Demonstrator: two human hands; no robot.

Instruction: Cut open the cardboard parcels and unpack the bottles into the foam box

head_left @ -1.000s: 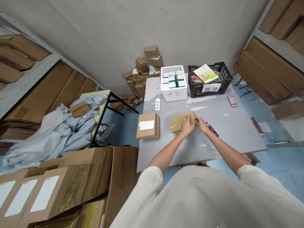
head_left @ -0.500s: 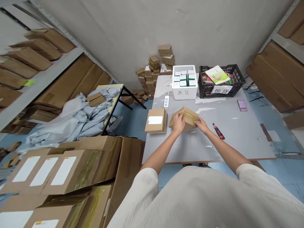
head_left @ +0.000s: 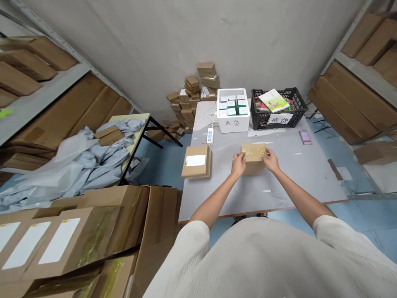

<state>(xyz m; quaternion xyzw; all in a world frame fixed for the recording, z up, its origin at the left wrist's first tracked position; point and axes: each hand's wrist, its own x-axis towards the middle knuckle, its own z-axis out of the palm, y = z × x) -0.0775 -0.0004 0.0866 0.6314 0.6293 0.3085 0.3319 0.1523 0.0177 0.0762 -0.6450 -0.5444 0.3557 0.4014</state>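
Note:
A brown cardboard box [head_left: 252,167] stands on the grey table, with shiny tape across its upper face. My left hand [head_left: 238,163] grips its left side, fingers curled at the top corner. On the opposite side, my right hand [head_left: 271,160] is closed on the right edge near the taped face. Whether anything else is inside the right hand cannot be seen. Left of my hands lies another cardboard box [head_left: 194,170] bearing a white label. The red and black utility knife is out of sight in the current view.
Behind the hands stand a white foam box [head_left: 233,124] of small cartons and a black crate [head_left: 259,120] with booklets. A power strip [head_left: 210,135] lies nearby. Large cartons [head_left: 105,231] crowd the left; a side table [head_left: 144,122] holds grey plastic bags. Shelves flank both sides.
The held box has turned from slanted to square with me, its taped face now upward and away. My right hand has shifted along its edge. The view has swung slightly right.

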